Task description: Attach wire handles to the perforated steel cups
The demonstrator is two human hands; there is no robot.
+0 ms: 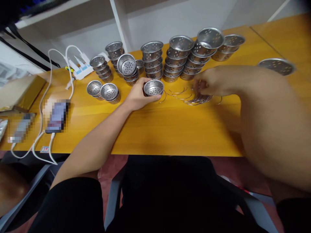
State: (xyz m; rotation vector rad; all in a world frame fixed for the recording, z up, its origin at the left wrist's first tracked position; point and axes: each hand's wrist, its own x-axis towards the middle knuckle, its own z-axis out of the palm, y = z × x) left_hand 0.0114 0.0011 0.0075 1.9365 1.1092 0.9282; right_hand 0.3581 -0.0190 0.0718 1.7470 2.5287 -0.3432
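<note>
My left hand [139,96] is wrapped round a small perforated metal cup [154,87] at the middle of the table, its mouth facing up. To the right, my right hand [209,82] has its fingers bent down at a pile of thin curved metal wires [198,98]; the fingertips are blurred, and whether they grip a wire is unclear. One curved wire [163,97] lies beside the held cup. Behind my hands stand several stacks of perforated metal cups, among them a tall stack [152,58] and a wider one [179,51].
Two short cup stacks [109,92] stand left of my left hand. A power strip [83,69], white cables, two phones [57,116] and a cardboard box [23,94] are at the left. A round perforated piece [276,66] lies far right. Another person's arm [11,189] shows lower left.
</note>
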